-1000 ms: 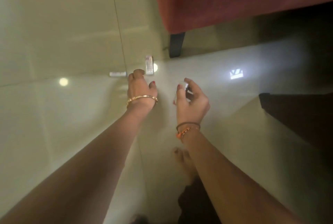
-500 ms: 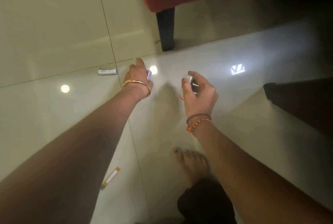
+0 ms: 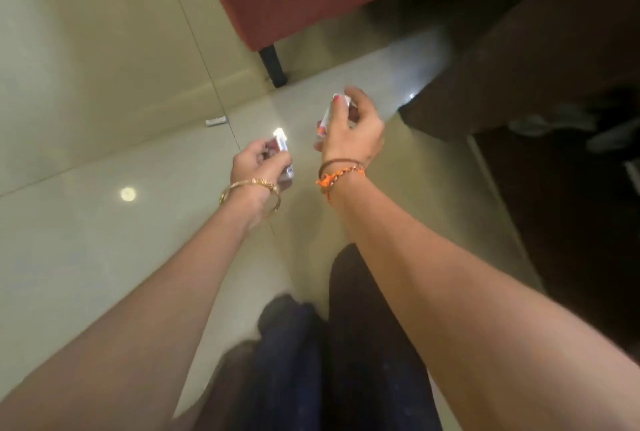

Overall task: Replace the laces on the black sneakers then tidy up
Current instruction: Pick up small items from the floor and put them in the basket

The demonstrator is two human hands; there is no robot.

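Far left, white scrap [image 3: 215, 121] on tiled floor [image 3: 86, 250], not collected. My left hand [image 3: 258, 162] curls round small pink-white packet [image 3: 282, 150], lifted clear of floor; half second ago it was reaching down at it. Right hand [image 3: 351, 129] pinches second packet [image 3: 325, 118] upright, raised higher than before, I judge to carry both away. Black sneakers not in view; pale shoes [image 3: 554, 122] far right in shadow.
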